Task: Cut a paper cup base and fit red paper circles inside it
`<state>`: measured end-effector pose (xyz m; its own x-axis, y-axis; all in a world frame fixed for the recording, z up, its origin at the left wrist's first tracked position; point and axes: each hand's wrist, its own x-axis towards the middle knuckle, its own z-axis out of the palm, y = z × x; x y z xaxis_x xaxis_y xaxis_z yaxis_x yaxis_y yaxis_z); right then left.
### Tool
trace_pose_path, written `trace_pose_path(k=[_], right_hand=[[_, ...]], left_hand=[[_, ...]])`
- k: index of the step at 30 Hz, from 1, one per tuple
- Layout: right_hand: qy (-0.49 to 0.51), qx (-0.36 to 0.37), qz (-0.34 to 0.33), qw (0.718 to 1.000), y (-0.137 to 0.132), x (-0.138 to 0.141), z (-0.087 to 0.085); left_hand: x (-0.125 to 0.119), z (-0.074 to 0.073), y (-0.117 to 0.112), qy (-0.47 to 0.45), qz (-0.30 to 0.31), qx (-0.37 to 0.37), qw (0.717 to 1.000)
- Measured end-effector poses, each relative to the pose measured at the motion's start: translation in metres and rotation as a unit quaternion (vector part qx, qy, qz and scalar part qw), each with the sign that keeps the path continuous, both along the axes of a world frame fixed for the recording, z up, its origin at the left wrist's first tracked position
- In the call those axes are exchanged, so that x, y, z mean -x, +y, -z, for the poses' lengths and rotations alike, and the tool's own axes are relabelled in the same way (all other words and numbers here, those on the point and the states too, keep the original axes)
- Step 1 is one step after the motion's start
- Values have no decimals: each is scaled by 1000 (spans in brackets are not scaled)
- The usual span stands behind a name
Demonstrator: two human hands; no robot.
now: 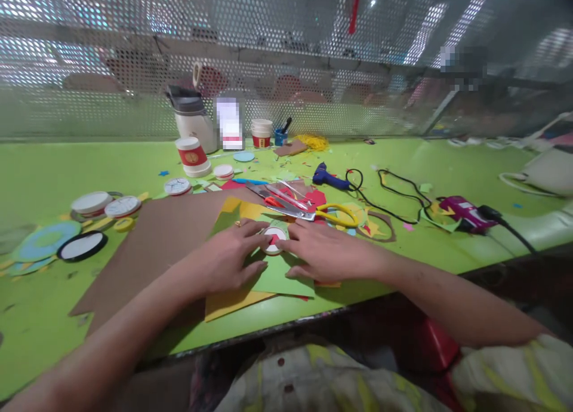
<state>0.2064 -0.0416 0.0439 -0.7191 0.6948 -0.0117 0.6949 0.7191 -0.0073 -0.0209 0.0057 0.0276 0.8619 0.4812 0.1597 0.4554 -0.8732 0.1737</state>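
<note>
A small white round disc (270, 249) with a red paper piece (274, 239) at its centre lies on green paper. My left hand (235, 251) rests at its left side, fingertips on the disc, thumb apart from the fingers. From the right, my right hand (317, 251) reaches the disc with its fingertips, its thumb spread low on the green paper (286, 280). Yellow paper (233, 307) shows underneath. Just beyond the hands lie yellow-handled scissors (335, 214), among red paper scraps and a clear-and-red tool.
Brown cardboard (156, 245) spreads to the left, with white lids (92, 203) and a blue paper ring (49, 240) past it. Behind stand a paper cup (192, 155) and a jug (192, 116). A blue glue gun (329, 178) and a corded purple device (468, 214) lie right.
</note>
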Motion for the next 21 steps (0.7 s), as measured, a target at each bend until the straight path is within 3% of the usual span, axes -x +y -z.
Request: trace_pose_path(k=[4,8,16,21], right_hand=[[-1,6,0,1000,2,1,-3],[-2,10,5,1000,2,1,-6],[-4,15,17,1000,5,3,-6],[0,48,20,999,5,-1,-14]], left_hand=[[0,-11,1,12,-1,-13,1000],[0,-19,-2,4,41,-10,999],[0,3,-6,7,54,-35,998],[2,6,-8,-4,36,-40,999]])
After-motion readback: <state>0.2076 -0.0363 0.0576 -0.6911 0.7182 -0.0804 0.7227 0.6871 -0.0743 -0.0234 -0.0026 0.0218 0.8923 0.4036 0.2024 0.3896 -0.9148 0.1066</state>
